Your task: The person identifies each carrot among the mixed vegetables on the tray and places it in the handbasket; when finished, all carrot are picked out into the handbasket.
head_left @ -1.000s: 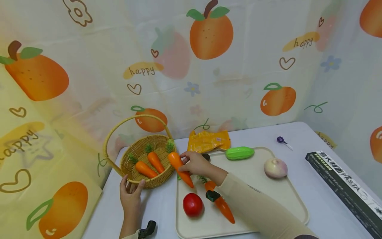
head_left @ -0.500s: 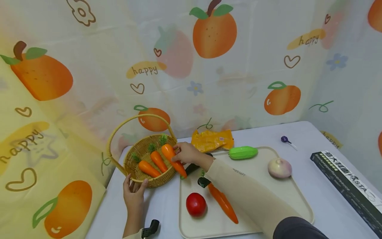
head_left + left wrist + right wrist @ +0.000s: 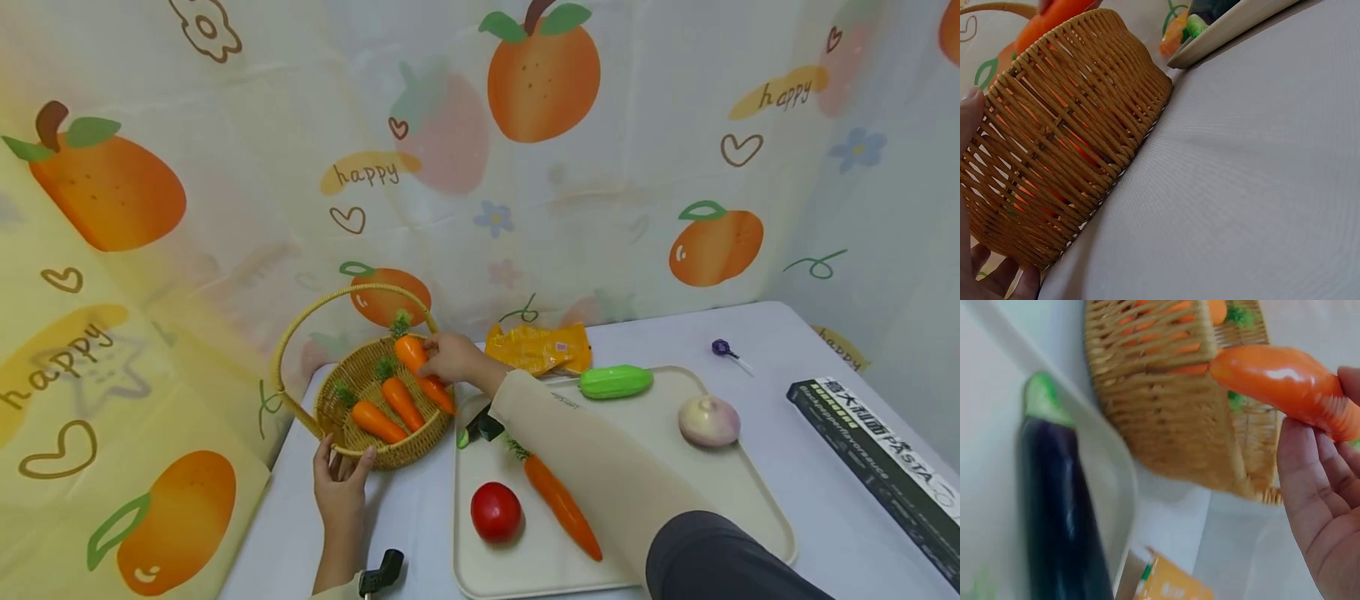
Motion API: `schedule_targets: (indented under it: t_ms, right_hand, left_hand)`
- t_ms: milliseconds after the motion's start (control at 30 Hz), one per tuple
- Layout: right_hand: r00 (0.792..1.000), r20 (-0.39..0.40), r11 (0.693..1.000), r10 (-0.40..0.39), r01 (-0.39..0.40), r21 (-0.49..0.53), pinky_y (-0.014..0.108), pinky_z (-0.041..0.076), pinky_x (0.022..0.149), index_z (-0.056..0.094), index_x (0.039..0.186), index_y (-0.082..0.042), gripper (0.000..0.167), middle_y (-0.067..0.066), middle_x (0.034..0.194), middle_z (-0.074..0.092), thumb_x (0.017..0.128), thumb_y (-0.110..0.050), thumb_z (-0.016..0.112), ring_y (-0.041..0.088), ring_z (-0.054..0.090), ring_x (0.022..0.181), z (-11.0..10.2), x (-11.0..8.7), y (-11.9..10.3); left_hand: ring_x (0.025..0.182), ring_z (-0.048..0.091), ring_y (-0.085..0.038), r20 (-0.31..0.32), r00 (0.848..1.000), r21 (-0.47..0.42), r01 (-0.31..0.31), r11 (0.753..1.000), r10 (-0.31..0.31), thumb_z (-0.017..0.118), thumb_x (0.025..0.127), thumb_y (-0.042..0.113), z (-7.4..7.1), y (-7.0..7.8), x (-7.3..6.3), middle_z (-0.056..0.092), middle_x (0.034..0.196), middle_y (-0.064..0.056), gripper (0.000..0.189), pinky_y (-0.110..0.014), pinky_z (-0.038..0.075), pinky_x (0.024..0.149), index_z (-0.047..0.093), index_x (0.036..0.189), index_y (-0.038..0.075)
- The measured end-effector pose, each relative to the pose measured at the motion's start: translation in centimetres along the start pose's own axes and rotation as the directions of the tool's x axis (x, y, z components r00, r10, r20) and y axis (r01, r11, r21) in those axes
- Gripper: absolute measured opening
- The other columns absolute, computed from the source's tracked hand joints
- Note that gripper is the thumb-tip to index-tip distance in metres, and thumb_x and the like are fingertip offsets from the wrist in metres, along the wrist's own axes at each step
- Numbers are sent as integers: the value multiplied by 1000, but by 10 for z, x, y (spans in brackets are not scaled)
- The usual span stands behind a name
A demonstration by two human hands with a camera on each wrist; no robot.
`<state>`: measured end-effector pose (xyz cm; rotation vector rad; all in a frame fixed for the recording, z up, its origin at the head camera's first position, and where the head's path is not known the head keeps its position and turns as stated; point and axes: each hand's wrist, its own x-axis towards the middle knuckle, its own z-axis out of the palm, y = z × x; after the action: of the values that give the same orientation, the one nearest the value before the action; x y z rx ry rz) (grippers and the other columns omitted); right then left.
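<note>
A wicker basket (image 3: 408, 457) with a tall arched handle stands at the table's left, two orange carrots (image 3: 377, 422) lying in it. My left hand (image 3: 341, 492) grips its near rim; the left wrist view shows the thumb at the rim and fingertips under the woven side (image 3: 1066, 131). Over the basket's right side, my right hand (image 3: 461, 360) pinches a third carrot (image 3: 412, 354) between thumb and fingers. That carrot (image 3: 1279, 375) has its tip right at the basket rim in the right wrist view, its leafy end mostly hidden behind the hand.
Right of the basket is a cream tray (image 3: 472, 575) bearing a tomato (image 3: 497, 512), another carrot (image 3: 562, 508), an eggplant (image 3: 1063, 506), a green ridged vegetable (image 3: 617, 382) and an onion (image 3: 708, 421). A yellow packet (image 3: 540, 348), a lollipop (image 3: 722, 347) and a pasta box (image 3: 870, 475) surround it.
My right hand has carried the carrot leftward and up, from beside the basket's right rim to over its inside. The left hand stays at the near rim.
</note>
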<state>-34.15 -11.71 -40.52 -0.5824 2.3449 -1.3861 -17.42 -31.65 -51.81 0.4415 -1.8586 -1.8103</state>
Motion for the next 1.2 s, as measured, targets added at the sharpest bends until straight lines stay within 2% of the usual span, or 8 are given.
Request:
schedule_targets:
  t_ms: [167, 300, 567, 667, 800, 967, 1100, 1200]
  right_hand:
    - [992, -100, 997, -81, 80, -8, 24, 53, 75, 51, 140, -10, 58, 0, 114, 64, 89, -24, 74, 11, 61, 96, 16, 8, -3]
    - [981, -158, 993, -116, 111, -40, 24, 53, 79, 49, 142, -10, 58, 1, 115, 64, 91, -25, 72, 13, 61, 100, 28, 10, 3]
    - [982, -168, 976, -83, 46, -214, 27, 52, 83, 48, 142, -9, 58, 4, 120, 65, 91, -25, 70, 14, 62, 100, 42, 9, 9]
    - [983, -172, 957, -71, 19, -288, 27, 52, 83, 48, 142, -10, 59, 3, 122, 64, 91, -27, 71, 14, 62, 99, 47, 9, 8]
    - [984, -165, 932, -67, 3, -362, 28, 52, 86, 50, 141, -10, 57, 3, 121, 65, 91, -26, 71, 15, 62, 101, 49, 7, 7]
    - [985, -143, 940, -97, 43, -337, 26, 52, 77, 52, 138, -6, 52, 3, 106, 68, 92, -20, 70, 15, 63, 90, 46, 7, 10]
    - [983, -116, 964, -140, 108, -244, 23, 50, 70, 51, 139, -8, 52, -1, 100, 64, 92, -20, 69, 11, 59, 82, 42, 4, 16]
    - [982, -90, 974, -166, 149, -171, 22, 50, 69, 52, 139, -10, 51, -3, 100, 63, 92, -20, 69, 9, 59, 82, 38, -10, 20]
  left_hand:
    - [134, 36, -43, -8, 1000, 14, 12, 1000, -11, 80, 82, 20, 1, 5, 0, 31, 149, -23, 86, -12, 46, 85, 29, 150, 8]
    - [133, 37, -42, -12, 1000, 12, 16, 1000, -16, 80, 82, 19, 0, -1, 2, 32, 149, -23, 85, -11, 46, 82, 30, 150, 8]
    - [133, 39, -38, -22, 1000, 31, -4, 1000, 5, 80, 82, 24, -4, -17, 8, 35, 149, -17, 84, -10, 45, 84, 32, 150, 14]
    - [133, 39, -39, -20, 1000, 21, -1, 1000, 1, 80, 82, 22, -4, -15, 5, 35, 149, -19, 84, -9, 45, 82, 31, 150, 12]
    - [133, 37, -43, -10, 1000, 8, -2, 1000, 2, 80, 82, 18, -2, -4, -2, 34, 148, -24, 85, -8, 45, 80, 30, 149, 5]
    - [132, 37, -45, -2, 1000, 16, -15, 1000, 15, 80, 83, 18, 1, 10, -8, 34, 147, -26, 83, -9, 46, 82, 30, 148, 2]
    - [132, 37, -46, 2, 1000, 13, -12, 1000, 12, 80, 83, 18, 2, 12, -7, 33, 147, -27, 83, -10, 46, 83, 29, 148, 3]
    - [132, 36, -48, 7, 1000, 4, -7, 1000, 7, 80, 83, 17, 2, 11, -6, 32, 147, -29, 84, -10, 46, 82, 29, 149, 3]
